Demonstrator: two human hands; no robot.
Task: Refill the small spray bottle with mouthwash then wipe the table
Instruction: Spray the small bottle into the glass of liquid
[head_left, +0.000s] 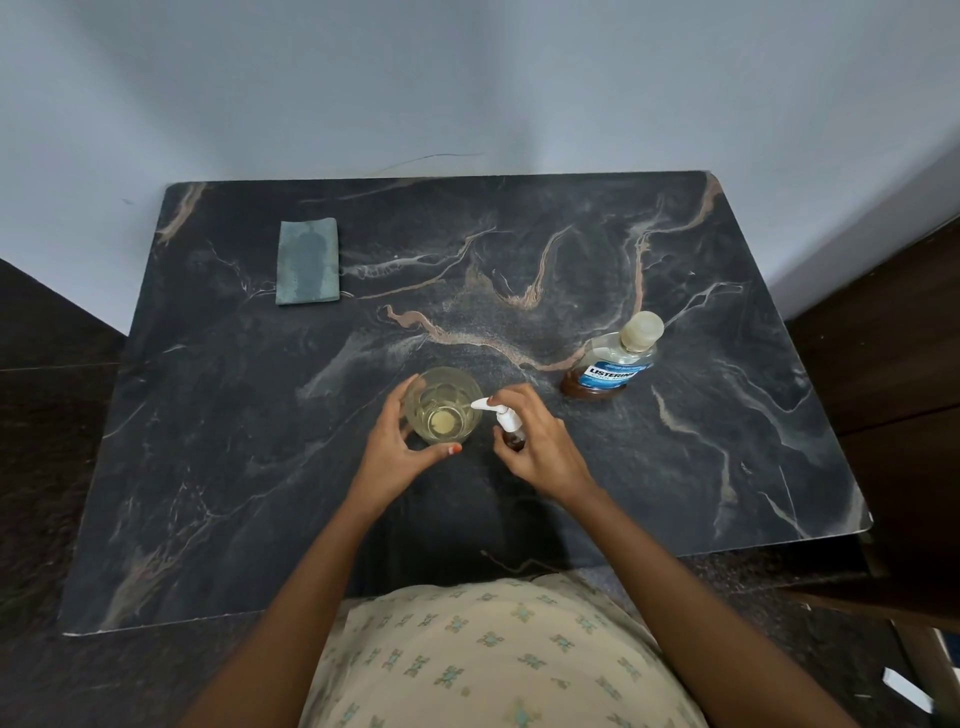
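Observation:
A small brown spray bottle with a white pump head stands near the middle of the dark marble table. My right hand is wrapped around it, and its white nozzle points left over the rim of a clear glass. The glass holds a little pale yellowish liquid, and my left hand grips it from the left and front. A mouthwash bottle with a blue label and pale cap stands capped to the right, apart from both hands. A grey-green cloth lies folded at the far left.
The table stands against a pale wall at the back. Dark wooden furniture borders the right side, and dark floor lies to the left. My patterned clothing fills the bottom of the view.

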